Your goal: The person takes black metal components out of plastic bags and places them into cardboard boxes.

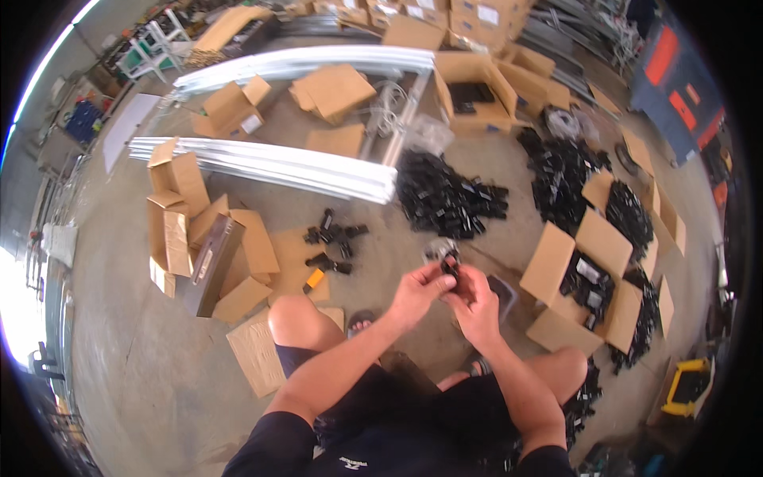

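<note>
My left hand [420, 296] and my right hand [475, 304] meet in front of me, with fingers closed around a small black part [450, 265]. The fingers cover most of it, so its exact kind does not show. Just beyond my fingertips is a small clear or silvery thing [435, 250], too blurred to name. A grey tray-like container [502, 296] lies on the floor close to my right hand. To the left, several black parts [330, 232] are scattered on flat cardboard, beside a yellow-and-black object [315, 279].
A large heap of black parts [449, 199] lies ahead. On the right stands an open cardboard box [563, 330] with black parts inside. White metal profiles [278, 168] stretch across the floor at the far left. Open cartons [179, 230] stand left of my knee [306, 322].
</note>
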Demonstrator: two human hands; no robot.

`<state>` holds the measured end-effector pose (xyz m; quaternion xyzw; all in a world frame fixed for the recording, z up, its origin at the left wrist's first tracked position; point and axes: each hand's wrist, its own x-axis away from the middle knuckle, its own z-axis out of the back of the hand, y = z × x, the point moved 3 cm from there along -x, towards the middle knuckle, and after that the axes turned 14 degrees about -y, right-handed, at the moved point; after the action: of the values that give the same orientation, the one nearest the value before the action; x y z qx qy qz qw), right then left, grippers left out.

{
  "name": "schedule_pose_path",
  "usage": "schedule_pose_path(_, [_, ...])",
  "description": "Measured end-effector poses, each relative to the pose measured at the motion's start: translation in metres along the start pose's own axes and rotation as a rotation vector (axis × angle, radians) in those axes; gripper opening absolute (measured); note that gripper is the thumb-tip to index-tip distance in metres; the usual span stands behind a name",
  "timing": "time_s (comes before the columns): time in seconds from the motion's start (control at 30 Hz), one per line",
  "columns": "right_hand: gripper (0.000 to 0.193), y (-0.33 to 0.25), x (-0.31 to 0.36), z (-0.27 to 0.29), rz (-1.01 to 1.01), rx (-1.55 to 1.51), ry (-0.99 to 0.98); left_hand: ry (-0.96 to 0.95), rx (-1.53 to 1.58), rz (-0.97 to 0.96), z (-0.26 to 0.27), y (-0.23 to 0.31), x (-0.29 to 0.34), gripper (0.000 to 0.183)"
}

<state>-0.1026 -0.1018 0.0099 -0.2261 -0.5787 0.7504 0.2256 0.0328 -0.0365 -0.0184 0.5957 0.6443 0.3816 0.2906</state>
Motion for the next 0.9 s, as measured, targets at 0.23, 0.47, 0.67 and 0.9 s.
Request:
schedule_pose_path(0.23, [0.044, -0.010, -0.016, 0.031, 0.068, 0.112, -0.039, -0.042, -0.182, -0.053, -0.001, 0.023, 0.003, 0.062])
schedule_pose_path(0.47, [0.041, -0.015, -0.009, 0.041, -0.036, -0.163, -0.165, -0.202, -0.658, 0.066, -0.016, 0.030, 0.005, 0.087])
schedule_pose_path(0.67, [0.036, -0.013, -0.004, 0.045, -0.080, -0.172, -0.183, -0.223, -0.698, 0.071, -0.019, 0.026, 0.004, 0.087])
schedule_pose_path(0.9, [0.033, -0.009, -0.008, 0.037, -0.047, -0.057, -0.157, -0.161, -0.669, 0.053, -0.016, 0.022, 0.011, 0.083])
